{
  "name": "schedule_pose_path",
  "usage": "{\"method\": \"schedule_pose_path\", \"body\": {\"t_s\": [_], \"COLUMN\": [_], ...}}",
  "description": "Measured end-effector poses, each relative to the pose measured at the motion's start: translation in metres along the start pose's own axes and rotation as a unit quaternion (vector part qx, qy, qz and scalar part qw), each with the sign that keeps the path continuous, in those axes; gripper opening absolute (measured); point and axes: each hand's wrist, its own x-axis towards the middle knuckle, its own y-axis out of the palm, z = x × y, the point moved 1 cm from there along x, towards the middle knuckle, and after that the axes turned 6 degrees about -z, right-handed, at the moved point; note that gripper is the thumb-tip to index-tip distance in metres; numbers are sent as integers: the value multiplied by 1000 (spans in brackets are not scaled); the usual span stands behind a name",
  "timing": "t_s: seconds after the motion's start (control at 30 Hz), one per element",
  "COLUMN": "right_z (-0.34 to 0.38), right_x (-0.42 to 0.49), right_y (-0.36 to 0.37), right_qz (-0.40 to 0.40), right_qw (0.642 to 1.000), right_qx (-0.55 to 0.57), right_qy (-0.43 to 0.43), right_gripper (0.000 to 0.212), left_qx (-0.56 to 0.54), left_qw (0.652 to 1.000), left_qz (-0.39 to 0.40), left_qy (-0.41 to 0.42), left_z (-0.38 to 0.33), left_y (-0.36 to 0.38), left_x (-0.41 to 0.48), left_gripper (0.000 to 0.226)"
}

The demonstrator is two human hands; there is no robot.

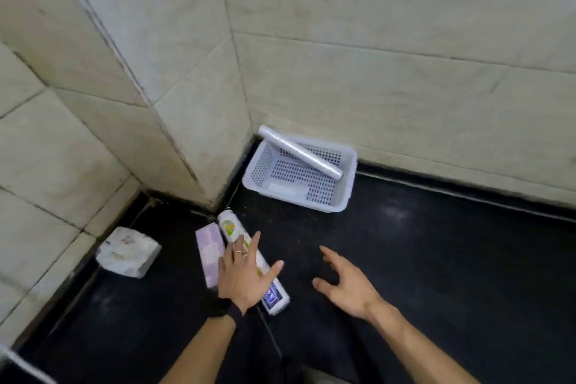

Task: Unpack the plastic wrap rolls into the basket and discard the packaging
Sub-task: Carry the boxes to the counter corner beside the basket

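My left hand (243, 274) lay flat, fingers straight, over packaged roll (230, 227), short of basket (346, 196); right hand (346, 285) spread open, empty. Purple box (208, 246), white packet (127, 253) further left. Roll's middle hidden.

I'm finding no legible txt: logo and blue label on pkgd roll (229, 226) are showing blurred; tissue pack (127, 251) print likewise.

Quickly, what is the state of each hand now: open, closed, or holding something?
Left hand: open, fingers straight, over the packaged roll.
Right hand: open, holds nothing.
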Motion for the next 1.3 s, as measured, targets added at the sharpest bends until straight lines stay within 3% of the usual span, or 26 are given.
{"method": "schedule_pose_path", "body": {"t_s": [0.23,0.53,0.87,1.3], "right_z": [-133,-311,-438,-527], "right_x": [-136,-328,-404,-362], "right_y": [-120,-217,-276,-344], "right_qz": [-201,-382,-419,-354], "right_qw": [979,907,860,876], "right_qx": [-24,-95,-74,-88], "right_qy": [25,147,282,316], "right_gripper": [57,47,48,52], "left_qx": [53,49,65,137], "left_qw": [969,914,861,837], "left_qz": [5,18,81,167], "left_qy": [241,402,497,503], "left_z": [-201,-410,-548,-629], "left_y": [37,120,177,264], "left_x": [-64,-219,-291,-277], "left_gripper": [79,71,62,62]}}
